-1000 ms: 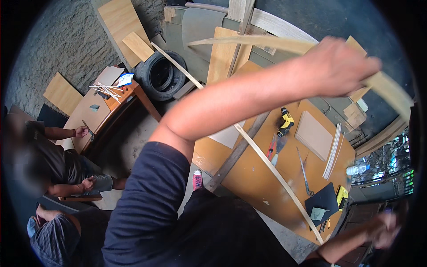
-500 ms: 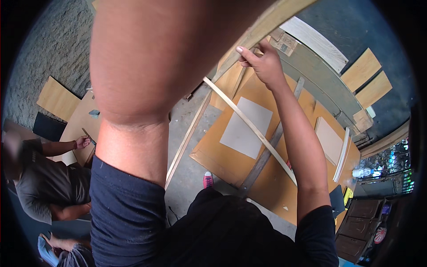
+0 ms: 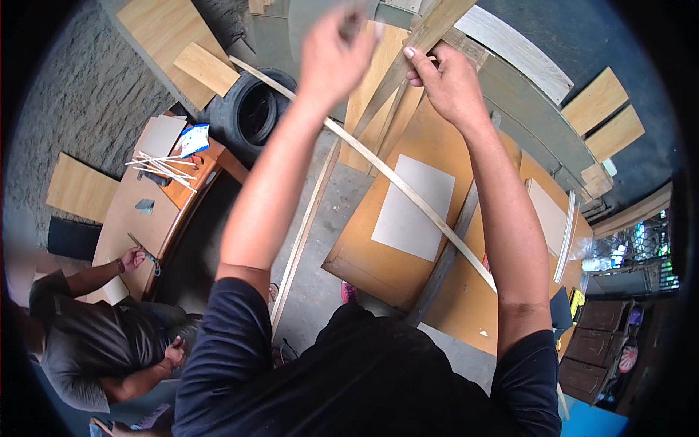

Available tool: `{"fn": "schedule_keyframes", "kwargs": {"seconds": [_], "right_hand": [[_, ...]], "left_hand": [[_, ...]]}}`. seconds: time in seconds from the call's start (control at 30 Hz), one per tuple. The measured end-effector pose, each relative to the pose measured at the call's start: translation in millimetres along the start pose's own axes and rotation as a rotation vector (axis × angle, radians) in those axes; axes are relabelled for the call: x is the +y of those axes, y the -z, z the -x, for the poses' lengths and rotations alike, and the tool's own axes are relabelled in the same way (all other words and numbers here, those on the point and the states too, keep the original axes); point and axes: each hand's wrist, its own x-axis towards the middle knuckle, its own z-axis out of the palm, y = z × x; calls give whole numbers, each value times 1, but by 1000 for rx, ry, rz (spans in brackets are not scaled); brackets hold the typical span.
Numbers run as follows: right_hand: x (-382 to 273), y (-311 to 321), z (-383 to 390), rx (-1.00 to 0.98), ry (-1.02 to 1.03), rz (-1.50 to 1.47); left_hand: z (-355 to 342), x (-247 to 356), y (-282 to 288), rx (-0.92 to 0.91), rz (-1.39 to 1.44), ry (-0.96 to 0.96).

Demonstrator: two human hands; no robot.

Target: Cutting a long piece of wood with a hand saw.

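Note:
My right hand (image 3: 450, 86) is closed on the edge of a long wooden strip (image 3: 445, 22), thumb on its near face. The strip slants from the top edge down toward the middle. My left hand (image 3: 333, 62) is raised to the left of it, smeared by motion. A dark patch shows at its fingers, and I cannot make out whether it holds anything. A thin pale wooden stick (image 3: 393, 177) runs diagonally under both arms. Another narrow strip (image 3: 306, 226) slopes down to the floor.
An orange-brown tabletop (image 3: 357, 251) bears a pale grey sheet (image 3: 413, 207) and a dark bar (image 3: 437, 275). Tyres (image 3: 251, 109) stand at the far left. A co-worker (image 3: 80, 339) sits by a cluttered side table (image 3: 109, 233). Boards (image 3: 597, 98) lie at the right.
My left arm has swung down and away from close to the camera, so the hand now shows. My right hand still grips the wooden strip. The view has shifted slightly.

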Motion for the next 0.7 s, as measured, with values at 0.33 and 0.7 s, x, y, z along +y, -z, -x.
{"fn": "schedule_keyframes", "kwargs": {"seconds": [0.33, 0.7], "right_hand": [[23, -16, -23, -80, 7, 19], [50, 11, 70, -33, -132, -113]], "left_hand": [[112, -136, -124, -341, -85, 357], [87, -194, -189, -418, -290, 459]]}}
